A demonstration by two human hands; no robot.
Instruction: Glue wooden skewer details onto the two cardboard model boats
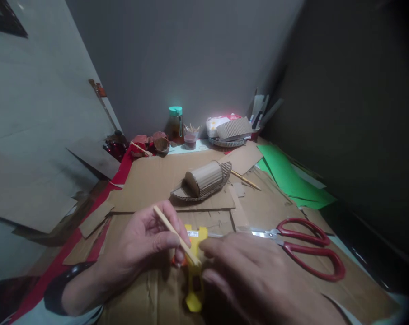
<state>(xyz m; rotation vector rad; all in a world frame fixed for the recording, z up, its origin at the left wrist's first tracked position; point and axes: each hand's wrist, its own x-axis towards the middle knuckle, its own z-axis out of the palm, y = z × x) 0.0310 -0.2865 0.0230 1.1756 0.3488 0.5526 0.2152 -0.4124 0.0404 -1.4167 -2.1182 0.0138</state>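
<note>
My left hand (146, 239) is closed around a thin wooden stick (172, 230), pinching it between thumb and fingers. The stick slants down to the right, and its lower end is close to my right hand (255, 266). The fingertips of that hand are slightly apart beside the stick's end, with nothing visible between them. Beneath both hands lies a yellow glue gun (195, 284) with an orange part, partly hidden. Farther back, a small cardboard boat (204, 180) with a rounded, ribbed roof rests on the cardboard.
Red-handled scissors (309, 248) lie at the right, blades toward my right hand. Cardboard sheets (150, 180) cover the table. A thin brown stick (246, 179) lies behind the boat. Green sheets (289, 176) are at the right; a bottle (176, 126) and cup (190, 141) stand near the wall.
</note>
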